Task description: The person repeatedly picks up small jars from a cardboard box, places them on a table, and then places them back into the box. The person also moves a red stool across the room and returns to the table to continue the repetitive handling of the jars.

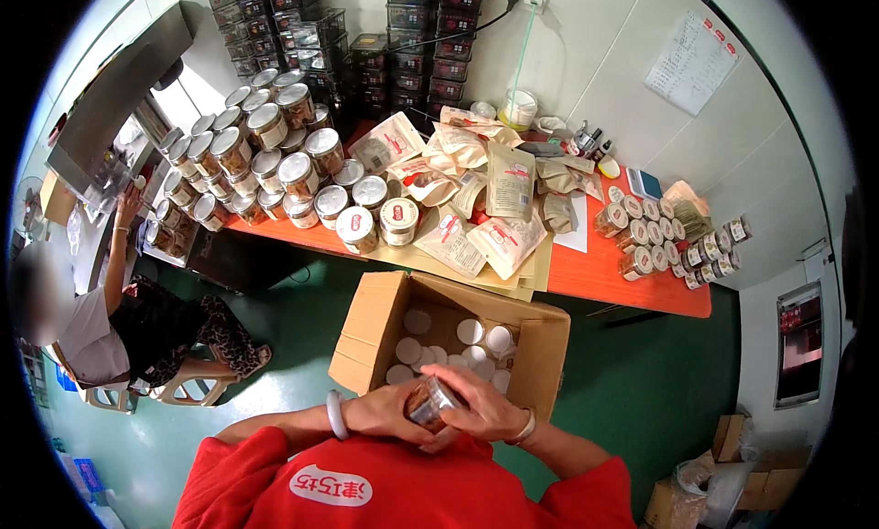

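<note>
Close to my body I hold a clear jar (427,406) with brownish contents between both hands. My left hand (389,412) wraps round its side. My right hand (485,410) grips its other side, with fingers over the silvery end. Just beyond my hands stands an open cardboard box (540,364), and several white round lids (470,331) lie loose inside it. The jar's underside and part of its contents are hidden by my fingers.
A red table (586,273) bears many silver-lidded jars (298,172), a heap of pouches (510,181) and smaller jars (636,262). Stacked dark plastic boxes (407,44) line the wall. On the left a seated person (101,337) reaches toward a machine (119,117). Cartons (769,483) lie at lower right.
</note>
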A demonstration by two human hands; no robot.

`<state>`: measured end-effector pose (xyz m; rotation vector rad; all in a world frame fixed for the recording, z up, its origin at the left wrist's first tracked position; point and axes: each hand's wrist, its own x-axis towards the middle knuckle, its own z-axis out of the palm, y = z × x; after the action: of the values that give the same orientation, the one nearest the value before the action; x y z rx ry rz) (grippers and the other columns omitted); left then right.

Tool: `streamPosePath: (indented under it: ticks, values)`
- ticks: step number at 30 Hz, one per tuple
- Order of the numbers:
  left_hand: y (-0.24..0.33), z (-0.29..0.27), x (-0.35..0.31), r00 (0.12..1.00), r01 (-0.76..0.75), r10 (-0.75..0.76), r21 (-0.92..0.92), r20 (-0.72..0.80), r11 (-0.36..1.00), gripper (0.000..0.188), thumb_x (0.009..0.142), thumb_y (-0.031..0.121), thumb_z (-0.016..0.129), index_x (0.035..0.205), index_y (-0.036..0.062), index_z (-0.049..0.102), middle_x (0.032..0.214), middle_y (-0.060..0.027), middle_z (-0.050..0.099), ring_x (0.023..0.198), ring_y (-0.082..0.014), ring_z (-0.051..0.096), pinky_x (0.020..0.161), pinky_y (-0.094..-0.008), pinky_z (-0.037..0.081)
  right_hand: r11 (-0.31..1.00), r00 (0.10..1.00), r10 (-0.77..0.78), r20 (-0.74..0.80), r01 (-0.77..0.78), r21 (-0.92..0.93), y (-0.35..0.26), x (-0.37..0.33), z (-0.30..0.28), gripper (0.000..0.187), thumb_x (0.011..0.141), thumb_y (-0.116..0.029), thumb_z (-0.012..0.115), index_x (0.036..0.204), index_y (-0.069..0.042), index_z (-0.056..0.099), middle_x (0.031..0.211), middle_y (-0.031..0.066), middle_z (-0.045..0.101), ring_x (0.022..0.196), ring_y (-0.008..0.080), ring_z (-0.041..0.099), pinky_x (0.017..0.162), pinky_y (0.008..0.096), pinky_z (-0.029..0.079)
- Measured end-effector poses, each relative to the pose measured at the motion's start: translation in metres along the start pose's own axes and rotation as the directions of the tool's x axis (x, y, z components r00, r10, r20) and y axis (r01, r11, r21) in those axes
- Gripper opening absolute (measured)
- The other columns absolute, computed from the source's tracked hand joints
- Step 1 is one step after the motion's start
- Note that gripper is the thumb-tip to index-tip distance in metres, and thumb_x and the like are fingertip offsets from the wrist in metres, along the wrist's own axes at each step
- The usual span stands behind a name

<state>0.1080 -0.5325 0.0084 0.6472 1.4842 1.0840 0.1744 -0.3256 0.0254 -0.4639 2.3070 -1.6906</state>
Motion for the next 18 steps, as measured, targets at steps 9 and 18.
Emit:
streamPosePath:
  ticks: [9,18]
  values:
    - [0.001,-0.01,0.042,0.856,0.047,0.348,0.727,-0.383,0.685,0.077,0.059,0.034,0.08,0.12,0.0011,0.047,0.103,-0.0203,0.059,0.097,-0.0393,0.055,0.087,-0.0467,0.045,0.873,0.871,0.487,-0.07,-0.484,0.053,0.049,0.028,-0.004,0.069,0.096,-0.053,0.035,0.137,0.002,0.032,0.117,0.0256,0.055,0.105,0.0338,0.057,0.092,0.0373,0.042]
    - [0.01,-0.046,0.043,0.954,-0.205,0.242,-0.208,0.177,0.957,0.077,0.066,0.021,0.081,0.128,0.0008,0.042,0.112,-0.0083,0.056,0.101,-0.0155,0.054,0.087,-0.0306,0.047,0.942,0.965,-0.232,-0.121,0.192,-0.275,-0.006,0.001,-0.029,0.077,0.085,-0.036,0.062,0.143,0.0,0.026,0.124,0.0228,0.041,0.114,0.0387,0.044,0.1,0.0423,0.037]
